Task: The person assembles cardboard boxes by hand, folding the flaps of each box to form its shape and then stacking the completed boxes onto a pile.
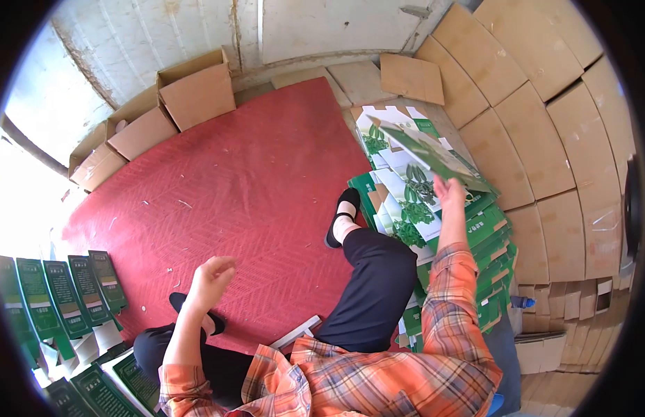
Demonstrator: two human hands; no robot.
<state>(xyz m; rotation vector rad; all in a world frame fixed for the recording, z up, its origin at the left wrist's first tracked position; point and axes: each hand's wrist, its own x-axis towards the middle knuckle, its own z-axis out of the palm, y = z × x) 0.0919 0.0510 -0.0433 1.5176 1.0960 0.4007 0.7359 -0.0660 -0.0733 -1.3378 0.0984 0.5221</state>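
Observation:
My right hand (450, 192) grips the near edge of a flat green-and-white printed carton (423, 149). That carton is tilted up above a tall, fanned stack of similar flat cartons (486, 226) with plant pictures, on my right. My left hand (213, 280) is raised over the red mat (253, 167), its fingers curled in with nothing seen in them. Nearest to it on the far left are folded green boxes (65, 295) standing in a row. More dark green boxes (103, 393) stand by my left knee.
Brown cartons (513, 142) are piled like a wall on the right. Open brown boxes (197, 94) line the wall at the back left. A loose cardboard piece (411, 78) lies at the back. A blue-capped bottle (523, 302) is beside the stack. A white strip (296, 332) lies between my legs.

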